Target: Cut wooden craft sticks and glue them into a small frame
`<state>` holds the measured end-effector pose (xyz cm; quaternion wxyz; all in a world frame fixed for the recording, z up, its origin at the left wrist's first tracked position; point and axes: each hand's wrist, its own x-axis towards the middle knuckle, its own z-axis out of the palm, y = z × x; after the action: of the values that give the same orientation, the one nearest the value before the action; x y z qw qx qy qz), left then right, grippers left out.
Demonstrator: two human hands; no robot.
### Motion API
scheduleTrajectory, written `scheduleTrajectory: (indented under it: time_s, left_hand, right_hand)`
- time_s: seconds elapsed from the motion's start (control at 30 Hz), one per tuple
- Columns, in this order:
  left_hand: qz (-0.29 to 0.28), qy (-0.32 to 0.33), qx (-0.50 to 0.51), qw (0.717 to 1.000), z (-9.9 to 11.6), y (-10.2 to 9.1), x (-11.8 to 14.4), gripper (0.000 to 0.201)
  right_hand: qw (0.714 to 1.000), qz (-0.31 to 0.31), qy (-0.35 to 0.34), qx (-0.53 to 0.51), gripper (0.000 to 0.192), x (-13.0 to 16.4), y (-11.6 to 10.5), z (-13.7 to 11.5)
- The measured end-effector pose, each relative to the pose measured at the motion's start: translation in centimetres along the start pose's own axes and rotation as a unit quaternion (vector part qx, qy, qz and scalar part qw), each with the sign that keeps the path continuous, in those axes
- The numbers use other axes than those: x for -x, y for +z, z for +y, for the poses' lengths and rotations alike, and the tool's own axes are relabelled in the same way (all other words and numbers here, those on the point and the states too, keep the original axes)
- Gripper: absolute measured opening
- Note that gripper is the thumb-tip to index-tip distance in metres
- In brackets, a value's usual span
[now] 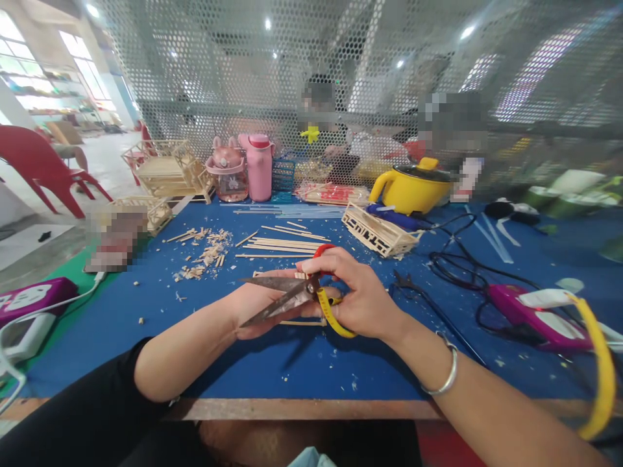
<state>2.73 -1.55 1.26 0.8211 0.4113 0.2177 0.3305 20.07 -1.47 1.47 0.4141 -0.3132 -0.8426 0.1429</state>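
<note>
My right hand (363, 295) is closed around scissors (282, 299) with one red and one yellow handle loop. Their rusty blades are spread apart and point left, over my left hand (257, 305). That hand lies palm up under the blades, its fingers partly hidden by the scissors and my right hand. Pale wooden sticks (304, 323) show at its fingers; how they are joined is hidden. Beyond the hands, several loose wooden sticks (282, 244) lie on the blue table (204, 363), with short cut offcuts (209, 253) to their left.
A slatted wooden piece (379, 230), yellow pot (418, 188), pink bottle (259, 167) and pink-lidded jar (228, 175) stand toward the back. Pliers (413, 285), black cables (452, 259) and a purple power strip (535, 318) lie right. A small wooden chair-like model (170, 172) stands back left.
</note>
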Motion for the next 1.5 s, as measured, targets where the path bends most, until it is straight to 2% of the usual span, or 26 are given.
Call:
scheduleTrajectory:
  time_s: [0.2, 0.37, 0.53, 0.67, 0.8, 0.93, 1.1, 1.23, 1.33, 1.5]
  left_hand:
    - [0.036, -0.055, 0.014, 0.998, -0.4, -0.6, -0.1, 0.029]
    - [0.020, -0.034, 0.030, 0.999, -0.8, -0.9, 0.0, 0.029]
    - [0.022, -0.041, 0.028, 0.999, -1.0, -1.1, -0.2, 0.029]
    - [0.012, -0.045, 0.017, 0.999, -0.7, -1.4, -0.2, 0.038]
    - [0.036, -0.036, 0.001, 0.999, 0.0, -1.6, 0.3, 0.042]
    - [0.018, -0.051, -0.006, 0.999, 0.6, -1.1, 0.7, 0.044]
    - [-0.006, -0.025, -0.026, 0.999, 0.3, -0.6, 0.9, 0.047]
    - [0.012, -0.040, -0.018, 0.999, 0.4, -0.8, 0.8, 0.037]
    - [0.022, -0.035, 0.002, 0.999, 0.8, -1.0, 0.9, 0.039]
    - [0.086, -0.087, -0.037, 0.992, 0.8, -0.9, 0.7, 0.029]
  right_hand:
    - [1.000, -0.007, 0.000, -0.022, 0.028, 0.4, 0.7, 0.0]
    - [0.999, 0.038, 0.003, -0.026, 0.029, 0.6, 1.2, -0.1]
    - [0.999, 0.031, -0.004, -0.022, 0.028, 0.5, 1.1, -0.2]
    - [0.999, 0.045, -0.009, -0.026, 0.025, 0.3, 0.9, -0.2]
    - [0.990, 0.064, 0.059, -0.107, 0.033, 0.2, 0.9, -0.1]
    - [0.973, 0.066, 0.118, -0.189, 0.043, 0.2, 1.0, 0.2]
    - [0.989, 0.035, 0.080, -0.116, 0.035, 0.3, 1.1, 0.4]
    - [0.979, 0.050, 0.106, -0.165, 0.039, 0.3, 1.3, 0.5]
    - [0.967, 0.075, 0.126, -0.210, 0.042, 0.2, 1.3, 0.6]
    - [0.971, 0.063, 0.123, -0.195, 0.040, 0.3, 1.3, 0.5]
